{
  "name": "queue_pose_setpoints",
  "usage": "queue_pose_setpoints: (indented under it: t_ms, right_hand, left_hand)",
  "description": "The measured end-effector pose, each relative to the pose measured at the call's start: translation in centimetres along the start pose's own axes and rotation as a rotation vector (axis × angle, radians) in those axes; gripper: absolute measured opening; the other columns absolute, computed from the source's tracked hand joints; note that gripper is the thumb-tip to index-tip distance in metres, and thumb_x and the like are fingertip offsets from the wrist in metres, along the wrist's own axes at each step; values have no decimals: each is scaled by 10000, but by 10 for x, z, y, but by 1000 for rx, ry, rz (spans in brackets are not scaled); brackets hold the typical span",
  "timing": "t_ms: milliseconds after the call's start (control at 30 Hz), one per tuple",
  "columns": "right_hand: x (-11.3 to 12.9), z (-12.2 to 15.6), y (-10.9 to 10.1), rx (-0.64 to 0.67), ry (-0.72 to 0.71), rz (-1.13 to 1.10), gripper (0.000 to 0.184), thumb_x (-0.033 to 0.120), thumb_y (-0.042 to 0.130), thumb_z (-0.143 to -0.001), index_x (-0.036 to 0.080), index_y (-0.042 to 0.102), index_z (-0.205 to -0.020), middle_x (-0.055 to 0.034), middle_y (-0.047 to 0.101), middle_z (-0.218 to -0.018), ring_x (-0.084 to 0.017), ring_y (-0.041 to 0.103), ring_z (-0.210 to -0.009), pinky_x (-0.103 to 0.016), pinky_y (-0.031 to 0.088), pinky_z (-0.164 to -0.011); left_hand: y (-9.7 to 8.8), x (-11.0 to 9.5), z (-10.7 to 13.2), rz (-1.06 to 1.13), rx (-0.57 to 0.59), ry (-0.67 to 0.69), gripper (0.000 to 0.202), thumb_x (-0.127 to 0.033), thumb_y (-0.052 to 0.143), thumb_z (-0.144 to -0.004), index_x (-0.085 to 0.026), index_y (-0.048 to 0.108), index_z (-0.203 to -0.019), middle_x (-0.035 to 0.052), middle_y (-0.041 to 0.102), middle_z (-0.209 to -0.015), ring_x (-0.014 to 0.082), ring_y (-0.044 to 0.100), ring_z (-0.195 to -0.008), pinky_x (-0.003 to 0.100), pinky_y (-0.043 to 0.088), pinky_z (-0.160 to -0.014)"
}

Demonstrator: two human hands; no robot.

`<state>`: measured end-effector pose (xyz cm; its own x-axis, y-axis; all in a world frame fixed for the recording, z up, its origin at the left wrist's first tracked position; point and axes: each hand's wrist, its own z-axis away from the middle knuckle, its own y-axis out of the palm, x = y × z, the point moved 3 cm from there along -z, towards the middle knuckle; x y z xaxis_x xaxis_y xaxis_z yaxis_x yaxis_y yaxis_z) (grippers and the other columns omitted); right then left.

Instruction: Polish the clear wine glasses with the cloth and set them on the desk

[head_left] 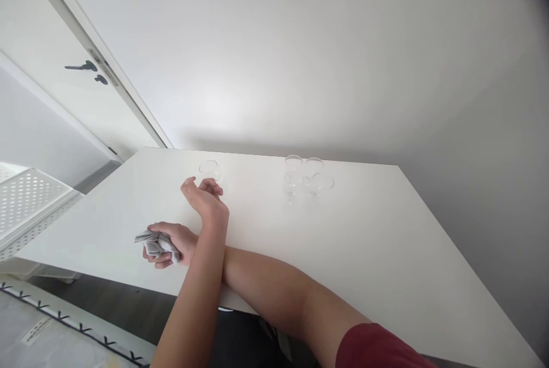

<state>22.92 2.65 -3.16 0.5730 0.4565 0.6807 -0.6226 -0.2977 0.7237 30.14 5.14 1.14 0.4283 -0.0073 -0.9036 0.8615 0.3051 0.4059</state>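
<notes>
My left hand [205,195] is raised over the white table, its thumb and curled fingers apart. Just beyond it stands a clear drinking glass [210,170], its lower part hidden behind the fingers; no firm contact shows. My right arm passes beneath the left forearm. At its end, my right hand [182,242] is closed around a crumpled grey cloth [158,243], low over the table's left part. Several more clear glasses [294,163] stand in a group right of centre, near the back edge.
The white tabletop [343,242] reaches back to a plain wall. At the far left is a door with a dark handle [88,66]. A white perforated rack [30,208] stands beside the table's left edge. Below it lies a pale padded item [55,328] with dark lacing.
</notes>
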Motion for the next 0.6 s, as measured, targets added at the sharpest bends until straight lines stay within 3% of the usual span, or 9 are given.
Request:
queue_pose_setpoints:
  t_ms: [100,233,367,467,600]
  right_hand:
    - [-6,-9,-2,153,-16,-60,391,323,449,-1101,195,549,-746,-16,580,-597,-108,271,-454,-275,269,-498]
    - [-6,-14,-5,187,-29,-50,441,309,376,-1113,199,535,-717,-9,539,-549,-116,271,-449,-276,252,-479]
    - [-4,-12,-2,174,-13,-52,440,306,373,-1110,203,534,-714,-6,535,-551,-117,262,-439,-268,247,-461]
    - [-3,-9,-1,133,3,-71,402,294,389,-1103,208,542,-741,1,531,-573,-120,268,-450,-260,262,-467]
    - [-2,-7,0,137,-13,-68,423,289,385,-1102,204,555,-725,-4,519,-564,-126,265,-455,-258,263,-468]
  left_hand:
    - [-1,7,-9,40,-49,-156,198,-407,429,-1084,-284,415,-1239,-17,639,-810,119,519,-547,227,427,-565]
    - [-1,14,-12,28,-64,-332,312,-472,426,-1121,-271,431,-1360,57,710,-902,131,549,-542,232,436,-532]
    - [1,18,-9,21,18,-446,423,-549,399,-1146,-272,444,-1463,152,787,-1032,164,640,-579,253,492,-539]
    - [3,20,-8,56,76,-462,499,-599,374,-1156,-285,424,-1541,206,802,-1173,229,801,-798,303,610,-661]
    - [4,22,-9,150,118,-447,518,-572,315,-1178,-235,432,-1552,246,775,-1288,263,847,-1064,343,676,-827]
